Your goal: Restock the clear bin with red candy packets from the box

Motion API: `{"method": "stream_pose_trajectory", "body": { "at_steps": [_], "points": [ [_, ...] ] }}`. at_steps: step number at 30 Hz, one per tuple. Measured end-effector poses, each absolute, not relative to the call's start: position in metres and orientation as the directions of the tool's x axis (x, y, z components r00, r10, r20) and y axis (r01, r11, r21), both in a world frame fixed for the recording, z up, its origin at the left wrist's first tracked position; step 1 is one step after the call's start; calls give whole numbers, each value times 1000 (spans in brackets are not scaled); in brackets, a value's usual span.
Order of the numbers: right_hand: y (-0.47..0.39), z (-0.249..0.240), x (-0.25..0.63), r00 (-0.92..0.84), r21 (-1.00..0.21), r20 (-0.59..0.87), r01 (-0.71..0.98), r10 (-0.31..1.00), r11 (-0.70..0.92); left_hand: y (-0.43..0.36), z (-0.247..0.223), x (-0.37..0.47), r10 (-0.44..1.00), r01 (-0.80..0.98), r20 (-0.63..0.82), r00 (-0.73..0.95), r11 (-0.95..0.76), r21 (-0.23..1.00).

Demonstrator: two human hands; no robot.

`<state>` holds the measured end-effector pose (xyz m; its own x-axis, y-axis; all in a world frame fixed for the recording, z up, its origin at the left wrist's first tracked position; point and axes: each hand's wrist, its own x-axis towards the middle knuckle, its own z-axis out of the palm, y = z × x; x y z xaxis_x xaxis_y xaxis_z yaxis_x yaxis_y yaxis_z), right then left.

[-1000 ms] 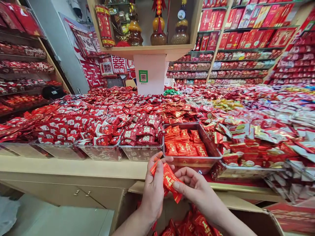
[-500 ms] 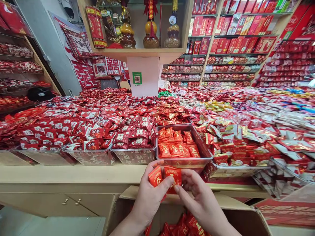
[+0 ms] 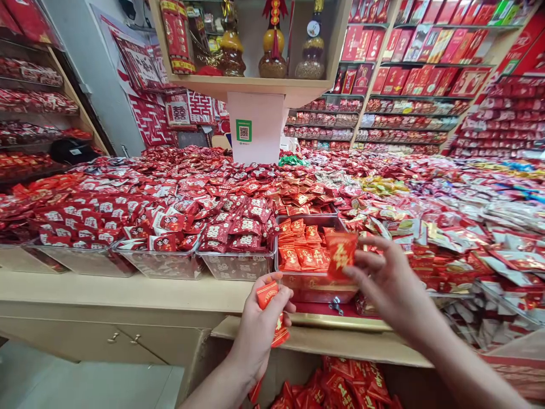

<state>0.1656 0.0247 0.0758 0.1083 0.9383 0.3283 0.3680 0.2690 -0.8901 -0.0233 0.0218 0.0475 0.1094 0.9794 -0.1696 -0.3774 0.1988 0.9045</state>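
Observation:
My left hand (image 3: 266, 324) is closed around red candy packets (image 3: 268, 293) with gold print, above the near edge of the counter; how many it holds I cannot tell. In my right hand (image 3: 389, 278) a single red candy packet (image 3: 341, 254) is pinched by its right edge, upright and slightly blurred. That packet is over the right part of a clear plastic bin (image 3: 315, 287), where similar red packets (image 3: 304, 250) stand in rows. Below my hands, an open cardboard box (image 3: 238, 329) contains a loose heap of the same red packets (image 3: 336, 386).
More clear bins of wrapped sweets flank this one, with a maroon-packet bin (image 3: 236, 264) on the left and red-and-white packets (image 3: 506, 255) on the right. A small metal clip (image 3: 336, 305) lies at the counter edge. A display cabinet (image 3: 255, 85) overhangs the heaps behind.
My right hand has moved up and right, away from my left hand, carrying one packet over the bin. My left hand stays low with its packets. The view has shifted slightly.

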Motion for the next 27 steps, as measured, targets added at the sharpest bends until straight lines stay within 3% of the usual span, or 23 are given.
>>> {"method": "stream_pose_trajectory", "body": {
  "at_steps": [4, 6, 10, 18, 27],
  "points": [
    [59, 107, 195, 40, -641, 338, 741, 940, 199, 21, 48, -25, 979, -369, -165, 118, 197, 908],
    [79, 116, 198, 1, -533, 287, 831, 958, 158, 20, 50, -25, 980, -345, -161, 117, 192, 919],
    [131, 125, 190, 98, -353, 219, 936, 971, -15, 17, 50, -23, 986, -301, -135, 94, 157, 941],
    [195, 93, 162, 149, -279, 16, 950, 989, -139, 17, 43, -23, 991, -256, -99, 93, 120, 959],
    [202, 70, 163, 110, -186, -64, 975, 992, -120, 16, 39, -23, 992, -248, -77, 102, 100, 964]
  ]
}}
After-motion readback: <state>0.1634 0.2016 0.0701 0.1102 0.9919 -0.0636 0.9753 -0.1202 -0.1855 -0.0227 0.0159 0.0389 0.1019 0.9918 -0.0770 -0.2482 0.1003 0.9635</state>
